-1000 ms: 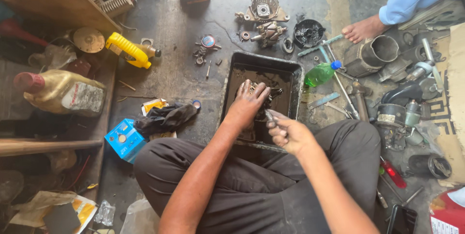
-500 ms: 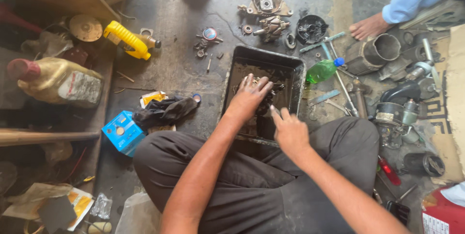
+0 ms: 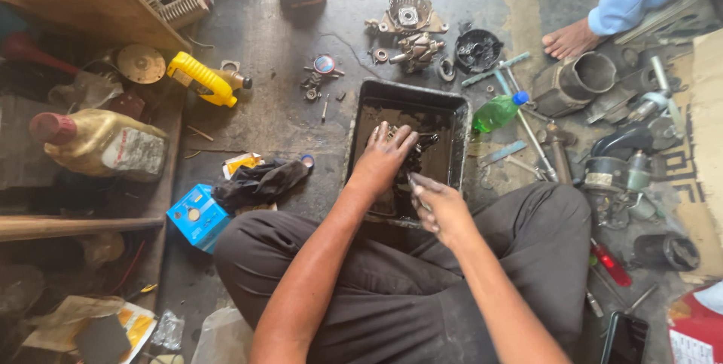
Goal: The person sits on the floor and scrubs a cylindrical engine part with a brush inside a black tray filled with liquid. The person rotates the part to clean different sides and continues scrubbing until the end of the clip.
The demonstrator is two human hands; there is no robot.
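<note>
Basically, the black metal tray (image 3: pixel 452 111) sits on the concrete floor (image 3: pixel 286 115) right in front of the seated person's crossed legs; its near edge is hidden behind the hands and lap, far edge and both side walls in view. Dark oily liquid and small metal parts (image 3: pixel 425 140) inside.

Left hand (image 3: pixel 385 157): fingers spread, palm down, inside the tray, resting on the parts near the tray's middle. Not closed around anything that I can make out.

Right hand (image 3: pixel 439 209): over the tray's near right corner, fingers curled around a small greasy metal part (image 3: pixel 416 183); can't tell what it is. The hands sit just beside each other, not touching.

Room around the tray:
- Left: bare floor strip, then a black rag (image 3: pixel 260 181) and a blue box (image 3: pixel 197 215) near the left knee.
- Far side: tight. Alternator housing (image 3: pixel 407 13), black round part (image 3: pixel 477 49) and loose washers near the rim.
- Right: crowded. Green plastic bottle (image 3: pixel 497 111) just beside the right wall, then wrenches, a metal cylinder (image 3: pixel 578 81) and more motor parts.
- Far left: yellow tool (image 3: pixel 202 78), oil jug (image 3: pixel 105 145) on a low wooden shelf.

Another person's bare foot (image 3: pixel 568 38) and blue sleeve at top right, well apart from the tray.
</note>
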